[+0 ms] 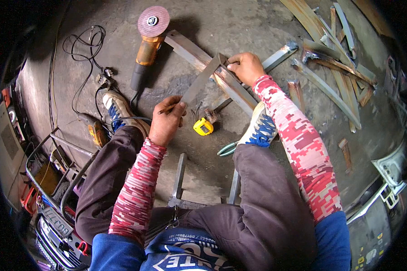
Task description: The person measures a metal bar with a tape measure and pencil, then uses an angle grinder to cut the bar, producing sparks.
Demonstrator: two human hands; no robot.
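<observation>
My left hand (166, 121) is closed around the lower end of a flat grey metal bar (200, 85), with a thin brown pencil (167, 108) also between its fingers. The bar slants up to the right and lies across a rust-streaked square metal tube (185, 50). At its far end my right hand (246, 68) is closed, thumb and fingers gripping where bar and tube meet; the exact contact is partly hidden. Under that tube crosses a second metal tube (278, 56). A yellow tape measure (203, 127) lies on the floor below the bar.
An angle grinder (148, 52) with a pinkish disc stands left of the tube, near tangled cables (92, 56). Metal offcuts (330, 95) are heaped at right. Pliers with green handles (227, 148) lie by my right shoe (260, 126). A metal rack (61, 167) is at left.
</observation>
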